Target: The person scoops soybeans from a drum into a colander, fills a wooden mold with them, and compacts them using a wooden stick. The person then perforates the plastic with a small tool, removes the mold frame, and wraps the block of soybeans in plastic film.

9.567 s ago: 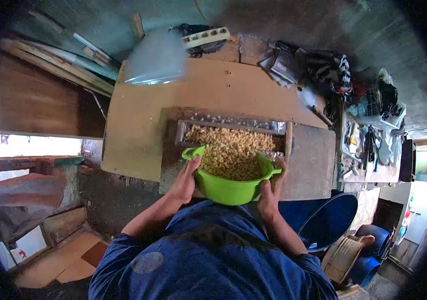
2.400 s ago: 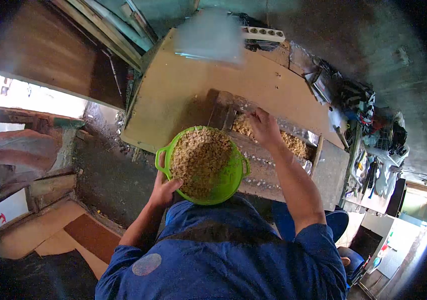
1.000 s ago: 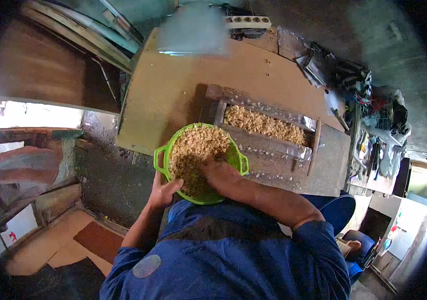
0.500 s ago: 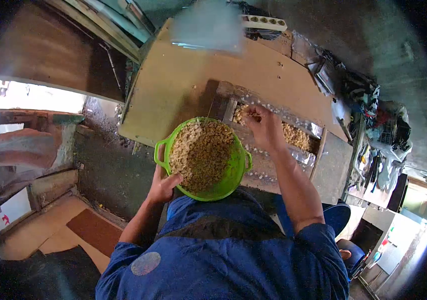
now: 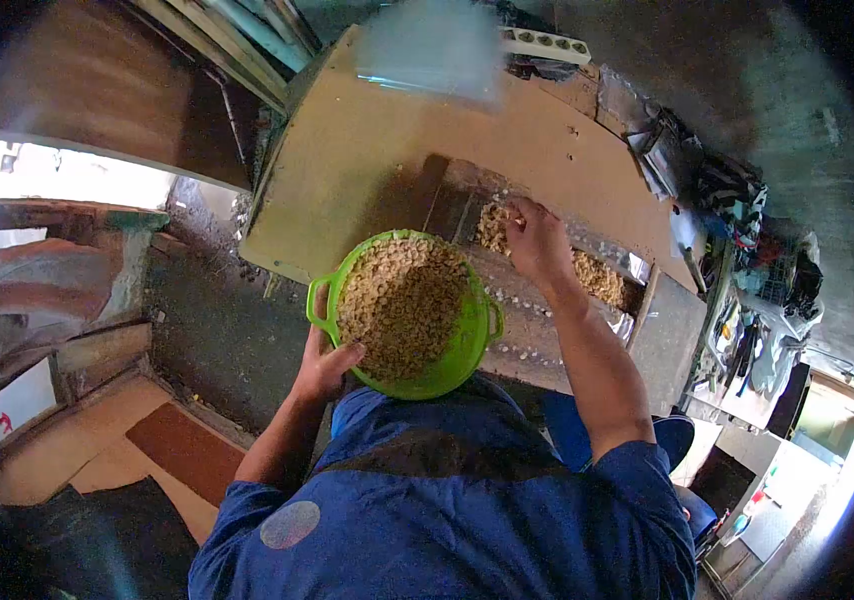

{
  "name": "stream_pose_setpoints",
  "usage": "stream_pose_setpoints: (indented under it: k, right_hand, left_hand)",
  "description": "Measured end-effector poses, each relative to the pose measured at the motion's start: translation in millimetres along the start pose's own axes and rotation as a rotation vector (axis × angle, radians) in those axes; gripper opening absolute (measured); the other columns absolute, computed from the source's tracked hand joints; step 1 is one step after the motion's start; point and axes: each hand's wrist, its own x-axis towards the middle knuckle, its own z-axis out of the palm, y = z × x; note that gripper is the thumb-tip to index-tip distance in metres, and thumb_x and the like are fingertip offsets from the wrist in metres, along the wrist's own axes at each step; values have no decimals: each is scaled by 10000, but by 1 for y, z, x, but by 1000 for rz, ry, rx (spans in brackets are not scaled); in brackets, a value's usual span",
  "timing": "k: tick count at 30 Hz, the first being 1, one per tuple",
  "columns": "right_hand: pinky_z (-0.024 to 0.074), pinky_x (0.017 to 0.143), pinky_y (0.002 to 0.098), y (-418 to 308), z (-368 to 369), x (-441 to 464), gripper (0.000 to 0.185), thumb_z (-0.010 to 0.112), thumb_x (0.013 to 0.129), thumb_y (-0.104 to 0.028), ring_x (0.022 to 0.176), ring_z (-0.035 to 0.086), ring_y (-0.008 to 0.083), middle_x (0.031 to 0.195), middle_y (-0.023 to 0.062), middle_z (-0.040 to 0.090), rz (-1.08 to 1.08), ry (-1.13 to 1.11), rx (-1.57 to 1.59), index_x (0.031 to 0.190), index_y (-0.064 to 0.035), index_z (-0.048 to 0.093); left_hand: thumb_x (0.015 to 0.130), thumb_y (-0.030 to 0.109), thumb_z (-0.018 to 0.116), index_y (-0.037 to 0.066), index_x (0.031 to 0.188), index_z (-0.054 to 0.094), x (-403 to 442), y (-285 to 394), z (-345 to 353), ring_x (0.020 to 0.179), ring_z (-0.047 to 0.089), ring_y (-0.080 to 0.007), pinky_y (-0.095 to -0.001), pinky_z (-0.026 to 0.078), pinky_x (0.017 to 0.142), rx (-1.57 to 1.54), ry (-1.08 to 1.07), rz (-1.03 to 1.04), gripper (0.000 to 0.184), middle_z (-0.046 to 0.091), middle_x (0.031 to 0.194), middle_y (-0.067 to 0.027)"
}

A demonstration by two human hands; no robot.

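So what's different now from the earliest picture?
The bowl has moved left, toward the left end of the long box. The right hand has let go of it and is now at the long box. The left hand still holds the bowl; the power strip stays behind the table.

My bowl looks like smooth, faintly glossy plastic, the flakes rough and matt; my table is matt, wood-like board, my shirt matt cloth.

The bowl of loose pieces is front-left of the trough on the table.
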Motion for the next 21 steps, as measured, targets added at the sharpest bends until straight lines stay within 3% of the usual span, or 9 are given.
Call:
stream_pose_setpoints:
  k: [1,5,7,11,13,17,19,21]
  right_hand:
    - [516,857,465,0,1,0,270,567,891,-128,974,652,395,1058,237,664,7,-14,-38,1127,-52,675]
    - [507,892,476,-4,2,-2,275,547,902,-125,1000,637,410,1094,233,651,-2,-69,-128,1135,-51,672]
    - [514,962,457,-1,2,-4,331,531,848,-60,1047,641,368,1107,194,679,-175,-34,-92,1144,-74,676]
    - [496,988,448,4,8,-7,328,535,834,-53,1048,627,368,1079,187,682,-181,-57,-89,1129,-71,677]
    - [513,883,472,5,7,-8,246,508,893,-57,989,623,379,1042,199,636,-271,-80,-116,1063,-60,685]
    - [504,906,474,-6,1,-7,229,524,891,-62,1023,604,380,1027,201,624,-192,-84,-66,1071,-47,665]
    - [460,987,493,-4,3,-4,243,557,865,-95,1068,585,390,1025,205,654,-288,52,-146,1077,-20,647]
    - [461,983,493,-8,5,-2,254,581,878,-140,1076,580,388,1050,199,651,-279,32,-143,1093,-22,646]
  left_hand:
    - [649,88,641,77,1559,118,-2,6,5,1398,368,-278,-418,295,1156,-72,60,-82,1049,355,1513,-139]
    - [662,91,663,82,1566,96,2,-3,-2,1400,366,-280,-424,299,1154,-52,29,-17,1067,346,1523,-141]
    - [666,90,673,84,1567,93,1,-2,-2,1404,360,-282,-430,298,1155,-92,18,-47,1071,340,1528,-141]
    - [680,98,675,88,1569,88,-2,5,4,1410,354,-282,-432,295,1157,-132,38,-92,1066,329,1535,-143]
    - [683,112,683,90,1569,88,-2,2,3,1413,349,-284,-433,292,1159,-96,71,-96,1067,320,1540,-144]
    - [677,113,696,93,1570,83,-3,1,3,1415,346,-289,-438,292,1159,-134,67,-110,1083,317,1542,-147]
    - [673,114,704,90,1569,81,-3,-1,2,1411,349,-294,-444,291,1159,-85,62,-101,1092,325,1536,-150]
    - [671,118,708,89,1569,80,-2,-5,1,1408,353,-296,-446,292,1159,-86,49,-74,1096,331,1532,-151]
